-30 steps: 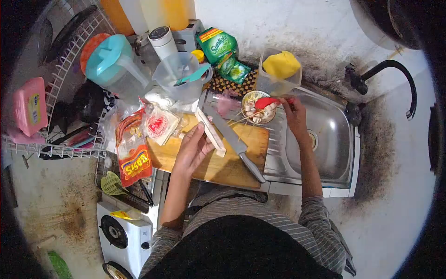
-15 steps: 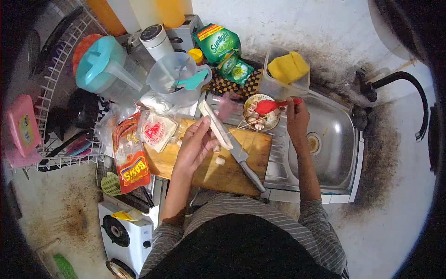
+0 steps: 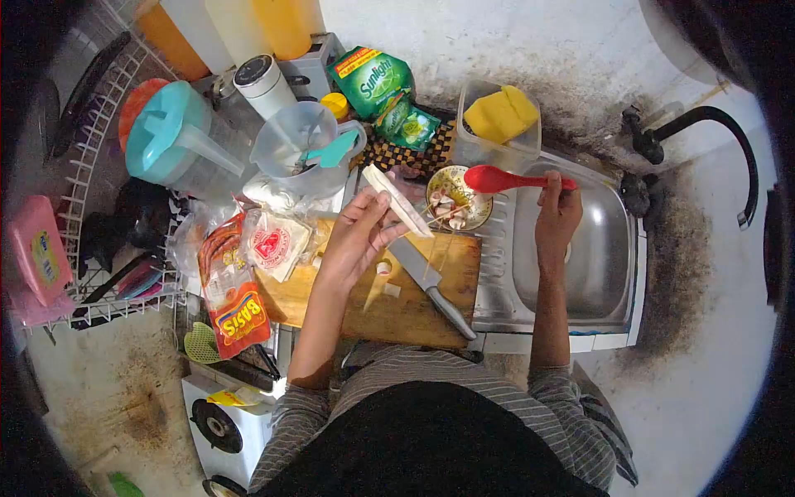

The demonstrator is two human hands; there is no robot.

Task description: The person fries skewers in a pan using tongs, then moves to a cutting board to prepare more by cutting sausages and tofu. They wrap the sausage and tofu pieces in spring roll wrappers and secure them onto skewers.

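Note:
My left hand pinches a long, pale, folded wrapper-like strip above the cutting board. My right hand grips the handle of a red spoon, its bowl at the edge of a small patterned bowl. That bowl holds pale and reddish pieces with green specks, and thin sticks lean out of it. Below my left hand a knife lies across the wooden cutting board, with a few small pale pieces close by.
A steel sink with a black faucet is on the right. At left lie a wrapper packet and a sausage packet. Behind are a measuring jug, a green Sunlight pouch and a tub with yellow sponges.
The red spoon has lifted out of the bowl and moved slightly right with my right hand. My left hand still holds the pale strip, shifted slightly right. The view has moved a little.

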